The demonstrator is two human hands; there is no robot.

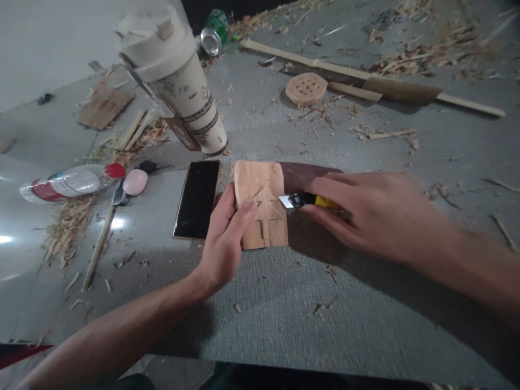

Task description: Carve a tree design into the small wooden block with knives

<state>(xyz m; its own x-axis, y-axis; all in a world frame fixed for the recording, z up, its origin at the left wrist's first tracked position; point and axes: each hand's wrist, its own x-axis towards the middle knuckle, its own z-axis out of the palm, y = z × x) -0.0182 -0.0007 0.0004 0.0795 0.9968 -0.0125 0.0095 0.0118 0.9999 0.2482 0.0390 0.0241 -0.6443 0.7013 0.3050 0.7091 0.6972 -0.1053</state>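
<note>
Just beside the phone [197, 199] | flat, bumpy carved wood [268, 208], phone-side edge pinched in left hand [226, 233] | right hand [361, 208] grips yellow knife [301, 200], shiny metal blade [285, 202] at the other edge

Your left forearm [134, 320], bare, comes in from the near left corner and slants toward the far right. At its end your left wrist [200, 280] bends a little, tipping your left hand [224, 232] farther away from you; its thumb [245, 218] points to the far right, fingers curled in a grip on the left. Your right forearm [467, 257], bare too, enters from the right edge and reaches left. Your right hand [359, 208] (slightly blurred) is bent in a pinching grip, fingertips pointing left, toward the other hand.
</note>
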